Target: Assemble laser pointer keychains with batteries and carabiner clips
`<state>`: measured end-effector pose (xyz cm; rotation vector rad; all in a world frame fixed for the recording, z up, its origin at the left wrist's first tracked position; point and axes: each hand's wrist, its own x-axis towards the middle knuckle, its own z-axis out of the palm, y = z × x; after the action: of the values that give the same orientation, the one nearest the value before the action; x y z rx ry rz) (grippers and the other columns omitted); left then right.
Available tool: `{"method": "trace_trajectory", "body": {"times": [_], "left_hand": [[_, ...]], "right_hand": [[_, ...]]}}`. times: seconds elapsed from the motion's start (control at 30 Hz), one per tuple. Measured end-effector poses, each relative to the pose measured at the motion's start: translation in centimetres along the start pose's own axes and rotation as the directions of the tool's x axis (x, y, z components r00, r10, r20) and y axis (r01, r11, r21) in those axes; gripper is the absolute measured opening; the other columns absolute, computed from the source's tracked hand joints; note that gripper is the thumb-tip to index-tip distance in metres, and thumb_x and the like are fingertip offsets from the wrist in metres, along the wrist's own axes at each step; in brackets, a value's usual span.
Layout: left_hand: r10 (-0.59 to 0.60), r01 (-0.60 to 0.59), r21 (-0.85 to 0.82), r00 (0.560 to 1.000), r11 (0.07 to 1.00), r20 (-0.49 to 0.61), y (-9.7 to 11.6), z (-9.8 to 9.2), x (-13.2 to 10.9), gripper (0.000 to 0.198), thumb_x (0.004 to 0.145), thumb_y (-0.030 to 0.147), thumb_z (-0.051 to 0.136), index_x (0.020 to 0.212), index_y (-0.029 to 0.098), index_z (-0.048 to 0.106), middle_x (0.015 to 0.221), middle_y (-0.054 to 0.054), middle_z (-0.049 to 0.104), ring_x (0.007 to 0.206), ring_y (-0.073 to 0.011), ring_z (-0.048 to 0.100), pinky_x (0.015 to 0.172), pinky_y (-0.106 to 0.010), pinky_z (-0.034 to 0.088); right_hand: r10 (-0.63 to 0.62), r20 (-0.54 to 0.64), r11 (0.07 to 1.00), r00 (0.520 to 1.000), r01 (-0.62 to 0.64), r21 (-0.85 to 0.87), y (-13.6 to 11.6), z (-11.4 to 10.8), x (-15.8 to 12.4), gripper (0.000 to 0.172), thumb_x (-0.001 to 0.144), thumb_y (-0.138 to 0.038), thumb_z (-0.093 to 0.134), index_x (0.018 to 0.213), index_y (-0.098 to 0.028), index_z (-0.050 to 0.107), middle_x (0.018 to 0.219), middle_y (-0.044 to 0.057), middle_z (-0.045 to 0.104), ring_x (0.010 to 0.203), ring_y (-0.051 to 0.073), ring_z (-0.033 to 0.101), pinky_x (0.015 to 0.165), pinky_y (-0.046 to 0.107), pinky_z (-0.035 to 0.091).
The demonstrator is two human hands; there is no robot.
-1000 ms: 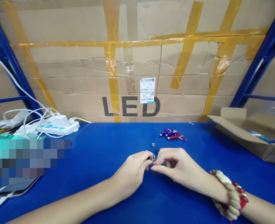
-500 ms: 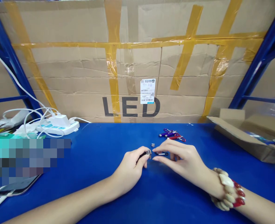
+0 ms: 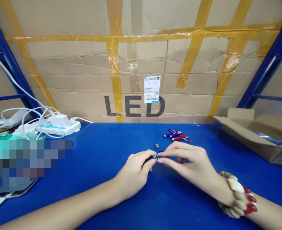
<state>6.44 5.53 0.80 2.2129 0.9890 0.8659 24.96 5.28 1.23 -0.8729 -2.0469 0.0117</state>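
Note:
My left hand [image 3: 136, 171] is closed round a small dark keychain flashlight, mostly hidden by the fingers. The flashlight's shiny silver end [image 3: 156, 157] pokes out to the right. My right hand [image 3: 189, 159], with a beaded bracelet at the wrist, brings thumb and forefinger together on that end. Behind the right fingertips shows a sliver of a dark object [image 3: 161, 151], mostly covered. A small silver metal piece [image 3: 157, 146] lies on the table just beyond the hands. Farther back lie purple keychain flashlights [image 3: 171, 134] and a red keychain flashlight [image 3: 179, 138] with clips.
The blue table [image 3: 102, 143] ends at a big taped cardboard box [image 3: 83, 80]. An open carton [image 3: 248, 143] stands at the right. On the left are a white power strip [image 3: 69, 128] with tangled cables and a phone [image 3: 18, 189] by a pixelated patch.
My right thumb and forefinger have closed in on the flashlight's silver end; before, they were apart from it. The dark clip behind them is now mostly covered. The view has shifted slightly.

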Motion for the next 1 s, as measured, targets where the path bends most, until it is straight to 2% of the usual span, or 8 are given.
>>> {"method": "trace_trajectory", "body": {"times": [0.27,0.47,0.6,0.77,1.0], "left_hand": [[0.04,-0.041,0.051,0.999,0.998,0.024,0.01,0.03,-0.14,0.019,0.09,0.017,0.037,0.078,0.017,0.051,0.068,0.003,0.052,0.062,-0.0094,0.049,0.061,-0.019,0.037],[0.108,-0.113,0.085,0.992,0.99,0.063,-0.04,0.18,-0.16,0.017,0.09,0.017,0.037,0.087,0.016,0.054,0.077,0.0,0.058,0.068,-0.0108,0.051,0.066,-0.021,0.039],[0.161,-0.169,0.082,0.983,0.982,0.09,-0.34,0.23,-0.3,0.018,0.091,0.017,0.037,0.097,0.016,0.053,0.084,-0.002,0.059,0.072,-0.0119,0.052,0.069,-0.022,0.04],[0.216,-0.229,0.098,0.968,0.969,0.125,-0.72,0.08,-0.4,0.022,0.089,0.011,0.034,0.096,0.017,0.054,0.078,-0.001,0.056,0.072,-0.0126,0.052,0.069,-0.022,0.041],[0.239,-0.256,0.143,0.963,0.956,0.125,-0.86,0.0,-0.55,0.023,0.089,0.013,0.035,0.094,0.018,0.058,0.074,-0.002,0.057,0.07,-0.013,0.052,0.068,-0.022,0.042]], "right_hand": [[0.022,0.038,0.998,0.999,-0.024,0.059,-0.26,-0.14,0.28,0.01,0.074,-0.028,0.067,0.079,-0.022,0.072,0.072,0.0,0.066,0.052,0.006,0.052,0.046,0.019,0.039],[0.046,0.093,0.984,0.995,-0.061,0.17,0.06,-0.34,0.89,0.009,0.073,-0.028,0.068,0.071,-0.019,0.071,0.07,0.0,0.067,0.062,0.01,0.059,0.056,0.019,0.045],[0.033,0.113,0.969,0.993,-0.059,0.24,0.21,-0.54,0.86,0.01,0.072,-0.027,0.068,0.069,-0.018,0.07,0.067,0.001,0.066,0.062,0.01,0.06,0.059,0.02,0.047],[0.044,0.121,0.955,0.992,-0.077,0.286,0.17,-0.46,0.81,0.012,0.072,-0.028,0.068,0.065,-0.018,0.069,0.066,0.0,0.065,0.059,0.009,0.059,0.056,0.019,0.047],[0.096,0.145,0.947,0.985,-0.135,0.29,0.28,0.09,0.51,0.02,0.072,-0.036,0.067,0.062,-0.018,0.068,0.065,0.002,0.065,0.059,0.011,0.059,0.054,0.022,0.046]]}}
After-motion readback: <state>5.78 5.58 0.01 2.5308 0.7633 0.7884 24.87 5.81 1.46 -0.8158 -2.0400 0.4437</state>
